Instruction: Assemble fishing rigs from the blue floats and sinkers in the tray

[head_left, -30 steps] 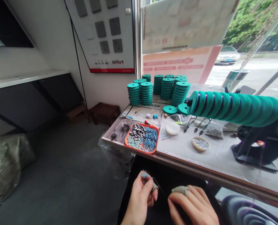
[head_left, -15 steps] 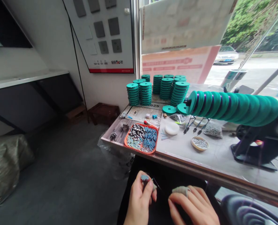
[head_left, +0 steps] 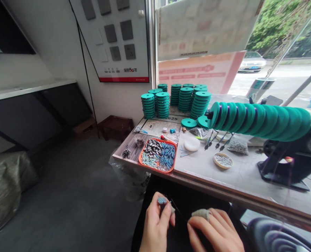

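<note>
My left hand [head_left: 156, 220] is closed around a bundle of small blue-grey pieces [head_left: 162, 201], too small to name surely. A thin line [head_left: 178, 210] runs from near its fingertips towards my right hand [head_left: 214, 227]. The right thumb and index finger are pinched together at the end of that line. Grey cloth finger covers [head_left: 201, 213] wrap a finger on each hand. Both hands are above my lap, below the table's front edge. On the table stands a red-orange tray [head_left: 139, 160] of metal cylinders [head_left: 153, 147], blue tubes [head_left: 168, 155] and smaller pale green pieces [head_left: 148, 160].
Stacks of green spools [head_left: 186, 99] stand at the back of the table. At the right, a black machine [head_left: 273, 175] carries a row of green spools [head_left: 262, 120]. A small bowl [head_left: 223, 168] of grey pieces and a white round lid [head_left: 192, 144] lie in front.
My hands have barely moved; the right hand is shifted very slightly left. The thin line between the hands shows more plainly now. The tray and spools are the same.
</note>
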`<state>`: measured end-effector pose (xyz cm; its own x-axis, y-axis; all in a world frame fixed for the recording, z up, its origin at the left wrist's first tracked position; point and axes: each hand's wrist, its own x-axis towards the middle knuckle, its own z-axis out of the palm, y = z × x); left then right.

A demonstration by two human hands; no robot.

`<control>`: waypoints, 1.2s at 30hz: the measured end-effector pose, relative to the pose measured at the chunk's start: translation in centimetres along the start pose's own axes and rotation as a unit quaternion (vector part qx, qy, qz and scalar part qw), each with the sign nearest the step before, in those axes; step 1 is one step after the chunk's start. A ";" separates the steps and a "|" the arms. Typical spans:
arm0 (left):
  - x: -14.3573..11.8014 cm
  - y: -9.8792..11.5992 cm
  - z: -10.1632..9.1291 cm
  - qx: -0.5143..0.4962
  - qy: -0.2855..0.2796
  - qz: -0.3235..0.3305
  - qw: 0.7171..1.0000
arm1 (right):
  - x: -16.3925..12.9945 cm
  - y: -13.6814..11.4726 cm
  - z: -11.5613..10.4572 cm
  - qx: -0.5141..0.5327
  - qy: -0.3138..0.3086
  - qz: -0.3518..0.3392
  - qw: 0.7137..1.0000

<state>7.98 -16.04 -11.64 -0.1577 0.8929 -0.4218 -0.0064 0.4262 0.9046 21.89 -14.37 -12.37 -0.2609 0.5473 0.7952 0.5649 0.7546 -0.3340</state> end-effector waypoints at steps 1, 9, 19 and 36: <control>-0.2 0.0 0.0 0.021 0.013 0.012 1.000 | 0.0 0.0 0.1 0.001 0.004 0.000 1.000; -0.5 -1.3 -0.1 0.139 0.028 0.075 0.987 | -0.2 0.3 0.1 -0.008 0.014 0.009 1.000; -0.3 -1.3 -0.3 0.165 0.026 0.084 0.982 | -0.1 0.2 0.1 -0.018 0.015 0.003 1.000; -1.0 2.8 0.4 -0.391 -0.009 -0.040 0.920 | 0.9 -0.6 1.1 -0.032 -0.039 -0.109 0.993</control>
<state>8.47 -15.66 -8.75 -0.1094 0.8688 -0.4829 -0.7260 0.2620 0.6358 20.44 -13.96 -11.97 -0.4408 0.4014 0.8029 0.5367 0.8348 -0.1226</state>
